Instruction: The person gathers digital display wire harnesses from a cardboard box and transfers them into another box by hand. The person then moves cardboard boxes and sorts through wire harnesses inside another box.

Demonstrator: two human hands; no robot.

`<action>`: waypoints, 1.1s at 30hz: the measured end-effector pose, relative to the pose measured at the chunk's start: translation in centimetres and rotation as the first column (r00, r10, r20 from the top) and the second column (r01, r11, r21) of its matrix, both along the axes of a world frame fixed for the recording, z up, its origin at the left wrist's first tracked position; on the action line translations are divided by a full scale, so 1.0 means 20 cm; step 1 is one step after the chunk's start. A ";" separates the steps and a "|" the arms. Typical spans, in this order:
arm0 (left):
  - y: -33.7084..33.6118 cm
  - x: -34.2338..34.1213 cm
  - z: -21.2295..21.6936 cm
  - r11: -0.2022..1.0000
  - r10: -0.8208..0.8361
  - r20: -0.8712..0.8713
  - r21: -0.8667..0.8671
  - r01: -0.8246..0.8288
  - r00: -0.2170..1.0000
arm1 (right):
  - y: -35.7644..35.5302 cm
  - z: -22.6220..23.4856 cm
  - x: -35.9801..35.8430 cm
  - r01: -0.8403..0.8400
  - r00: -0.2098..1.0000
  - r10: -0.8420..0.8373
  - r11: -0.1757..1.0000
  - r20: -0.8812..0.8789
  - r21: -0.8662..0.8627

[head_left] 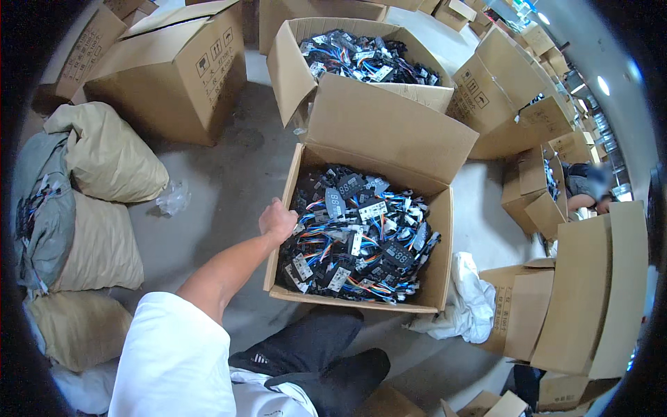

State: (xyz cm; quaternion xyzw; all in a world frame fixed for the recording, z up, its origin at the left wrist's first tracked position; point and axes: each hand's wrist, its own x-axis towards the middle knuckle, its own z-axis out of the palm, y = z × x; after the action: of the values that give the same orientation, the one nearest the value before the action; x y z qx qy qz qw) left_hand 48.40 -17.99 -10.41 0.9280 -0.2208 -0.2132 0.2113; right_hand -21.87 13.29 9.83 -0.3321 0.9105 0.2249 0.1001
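My left hand [278,221] is closed on the left wall of an opened cardboard box [272,278], its fingertips hidden over the rim. Inside the box lies a tangled heap of small circuit boards [335,201] with dark digit displays, white connectors and coloured wires. The box's far flap [389,128] stands raised behind the heap. My right hand is out of view.
Beyond stands another open box [292,76] of similar wired boards. Stuffed cloth sacks [104,243] line the left, near a clear plastic bag [174,199]. A white sack [469,299] and open cartons [577,278] stand right. Another person [587,184] is farther right.
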 end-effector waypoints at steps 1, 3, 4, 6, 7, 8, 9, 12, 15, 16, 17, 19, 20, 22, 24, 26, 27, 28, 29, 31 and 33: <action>0.00 0.00 -0.01 1.000 -0.003 0.018 0.001 0.003 1.000 | -0.05 0.03 0.07 0.004 1.000 -0.004 1.000 0.006 0.006; 0.00 0.01 -0.02 1.000 -0.013 0.032 0.014 0.013 0.999 | -0.29 0.25 0.47 0.214 0.972 -0.188 0.953 0.139 -0.214; -0.01 0.02 0.00 1.000 -0.012 0.015 0.017 0.012 1.000 | -0.28 0.25 0.46 0.223 0.971 -0.197 0.952 0.135 -0.212; -0.01 0.01 0.00 1.000 -0.010 -0.008 0.019 0.010 1.000 | -0.25 0.22 0.40 0.168 0.978 -0.117 0.933 0.172 -0.318; -0.01 0.01 0.00 1.000 -0.009 -0.003 0.017 0.010 1.000 | -0.22 0.16 0.30 0.169 0.977 -0.116 0.932 0.177 -0.319; -0.02 -0.01 -0.01 1.000 -0.010 0.011 0.015 0.010 1.000 | -0.18 0.11 0.20 0.085 0.988 -0.051 0.968 0.146 -0.237; -0.02 -0.02 -0.01 1.000 -0.012 0.025 0.015 0.012 1.000 | -0.13 0.07 0.13 0.002 0.993 0.016 0.989 0.120 -0.148; 0.01 -0.01 0.00 1.000 -0.004 0.020 0.022 0.004 1.000 | -0.25 0.19 0.34 0.359 0.922 -0.309 0.908 0.232 -0.218; 0.01 0.01 -0.02 1.000 0.005 0.016 0.027 -0.006 1.000 | -0.25 0.18 0.38 0.166 0.986 -0.169 0.957 0.009 -0.237; 0.00 0.01 -0.03 1.000 0.006 0.023 0.023 -0.007 1.000 | -0.22 0.16 0.36 0.171 0.985 -0.175 0.955 0.005 -0.242; -0.02 -0.02 -0.02 1.000 -0.013 0.010 0.014 0.013 1.000 | -0.17 0.13 0.30 0.129 0.990 -0.137 0.956 -0.012 -0.263; -0.06 -0.07 0.03 1.000 -0.025 0.013 0.008 0.025 1.000 | -0.08 0.05 0.17 0.115 0.989 -0.137 0.946 -0.051 -0.304; -0.07 -0.08 0.07 0.999 -0.040 -0.024 0.009 0.040 0.999 | -0.04 0.00 0.06 0.082 0.996 -0.084 0.930 0.009 -0.357; 0.00 0.02 0.00 1.000 -0.012 -0.022 -0.028 0.011 1.000 | 0.01 -0.03 -0.04 0.062 0.998 -0.050 0.901 0.039 -0.430; 0.05 0.09 -0.10 1.000 -0.012 0.047 -0.022 0.013 0.999 | -0.09 0.00 0.02 0.148 0.989 -0.129 0.897 0.073 -0.416; 0.00 0.02 -0.03 1.000 -0.013 0.079 0.016 0.012 0.997 | -0.17 0.03 0.09 0.231 0.972 -0.196 0.889 0.126 -0.396; -0.03 -0.01 -0.04 0.999 -0.033 0.066 -0.003 0.033 0.997 | -0.13 0.02 0.08 0.244 0.970 -0.215 0.876 0.117 -0.415; -0.03 -0.02 -0.06 0.999 -0.031 0.074 -0.012 0.032 0.997 | -0.10 0.01 0.06 0.191 0.978 -0.119 0.849 0.173 -0.494; -0.03 -0.02 -0.07 0.999 -0.026 0.083 -0.020 0.028 0.996 | -0.09 0.01 0.05 0.140 0.976 -0.015 0.810 0.219 -0.569; -0.02 -0.02 -0.07 0.999 -0.024 0.074 -0.020 0.026 0.997 | -0.09 0.01 0.08 0.180 0.969 -0.040 0.788 0.243 -0.589; -0.03 -0.02 -0.08 1.000 -0.017 0.059 -0.010 0.018 0.998 | -0.13 0.05 0.12 0.211 0.963 -0.060 0.770 0.262 -0.602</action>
State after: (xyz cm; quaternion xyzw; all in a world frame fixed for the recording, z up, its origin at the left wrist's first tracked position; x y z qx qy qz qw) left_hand 48.01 -18.60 -11.92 0.9308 -0.2362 -0.1865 0.2075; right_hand -19.38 10.66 10.90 -0.3029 0.9374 -0.1366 0.1040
